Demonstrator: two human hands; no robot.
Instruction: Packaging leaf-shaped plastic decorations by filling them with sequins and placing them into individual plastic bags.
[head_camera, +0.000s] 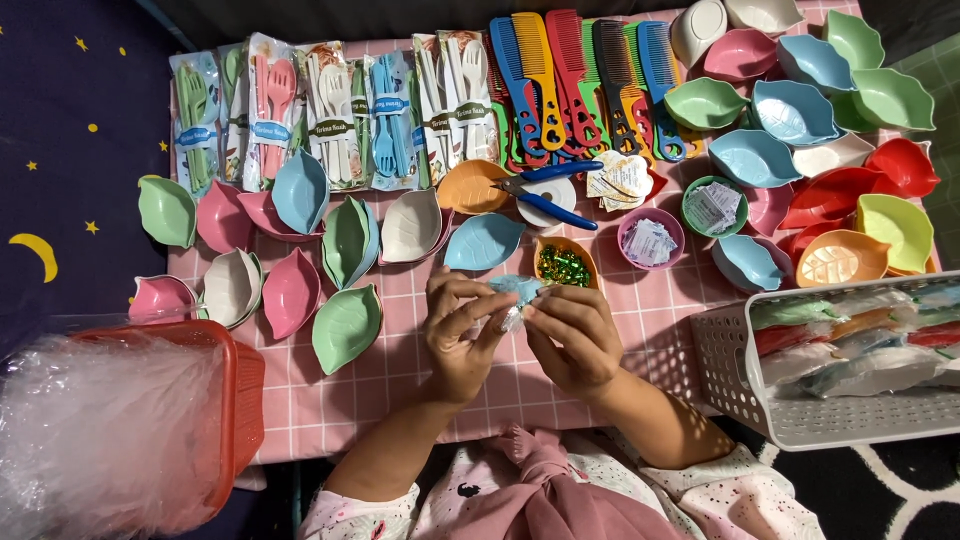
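My left hand (458, 335) and my right hand (570, 338) meet over the pink checked tablecloth (400, 385). Both pinch a small light-blue item wrapped in clear plastic (513, 296), held between the fingertips just above the cloth. Right behind it stands a small orange bowl of green and gold pieces (564, 263). A blue leaf-shaped dish (482, 241) lies beyond my left hand. Blue-handled pliers (545, 190) rest across a white roll of tape farther back.
Many leaf-shaped dishes in pastel colours lie left (290, 292) and back right (790, 110). Packs of plastic cutlery (330, 115) and coloured combs (575, 85) line the far edge. A white basket of wrapped items (740, 385) stands right; a red basket with clear plastic bags (235, 395) left.
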